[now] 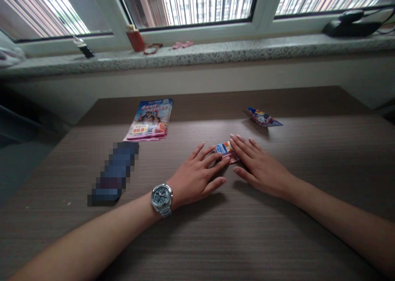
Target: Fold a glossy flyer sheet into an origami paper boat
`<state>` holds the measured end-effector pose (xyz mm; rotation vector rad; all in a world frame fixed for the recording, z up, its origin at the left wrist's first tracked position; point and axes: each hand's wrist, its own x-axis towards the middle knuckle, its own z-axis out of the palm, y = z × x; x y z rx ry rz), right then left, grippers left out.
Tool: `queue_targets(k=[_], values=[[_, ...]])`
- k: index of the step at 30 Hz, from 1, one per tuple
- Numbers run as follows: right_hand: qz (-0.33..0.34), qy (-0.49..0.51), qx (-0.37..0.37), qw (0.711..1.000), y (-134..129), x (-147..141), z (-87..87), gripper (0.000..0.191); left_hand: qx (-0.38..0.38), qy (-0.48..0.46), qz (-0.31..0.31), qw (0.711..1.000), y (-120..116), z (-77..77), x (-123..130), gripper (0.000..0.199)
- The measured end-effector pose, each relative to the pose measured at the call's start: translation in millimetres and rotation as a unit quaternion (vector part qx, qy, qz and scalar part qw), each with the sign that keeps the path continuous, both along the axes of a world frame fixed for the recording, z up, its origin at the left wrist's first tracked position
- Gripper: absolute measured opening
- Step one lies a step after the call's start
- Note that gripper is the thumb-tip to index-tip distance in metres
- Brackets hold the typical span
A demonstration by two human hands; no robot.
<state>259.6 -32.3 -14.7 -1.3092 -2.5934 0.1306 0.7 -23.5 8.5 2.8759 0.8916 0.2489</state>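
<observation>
A small folded paper (224, 149), printed in blue, red and white, lies flat on the brown table (197, 240). My left hand (197, 176) rests on its left and near edges with the fingers spread, a metal watch (161, 198) on that wrist. From the other side my right hand (262, 166) lies over its right part, fingers stretched out and thumb apart. Part of the paper is hidden beneath the fingers of both hands. Beyond my right hand stands a folded paper boat shape (264, 117) with the same kind of colourful print.
A stack of printed flyers (151, 119) lies at the back left. Nearer, a pixelated dark object (114, 174) sits left of my left hand. Behind the table runs a granite windowsill (222, 54) with a red box (135, 40) and a black device (352, 25).
</observation>
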Motion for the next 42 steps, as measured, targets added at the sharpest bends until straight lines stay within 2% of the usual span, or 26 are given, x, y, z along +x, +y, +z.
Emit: queue_targets(k=[5,11,19,24,35,42], values=[[0.056,-0.013,-0.010,0.998,0.3,-1.0,2.6,0.080,-0.012,-0.002,-0.023,1.000,3.1,1.1,0.3,0.059],[0.062,-0.010,-0.031,0.998,0.7,-1.7,5.0,0.080,-0.018,-0.012,-0.021,1.000,4.8,0.3,-1.8,0.057],[0.053,-0.004,-0.033,0.998,1.7,-2.2,4.2,0.072,-0.039,-0.003,-0.003,0.999,5.7,-0.1,-5.2,0.060],[0.013,-0.009,-0.034,0.999,1.1,-3.8,2.0,0.072,-0.039,0.005,-0.004,0.999,5.1,1.7,-5.1,0.059],[-0.019,-0.004,-0.024,1.000,0.7,-3.6,-0.6,0.072,-0.022,0.012,-0.001,1.000,3.4,2.4,-5.4,0.061],[-0.030,-0.003,-0.051,0.998,4.4,-3.5,1.6,0.069,-0.007,0.004,-0.004,1.000,5.1,2.6,-5.6,0.058]])
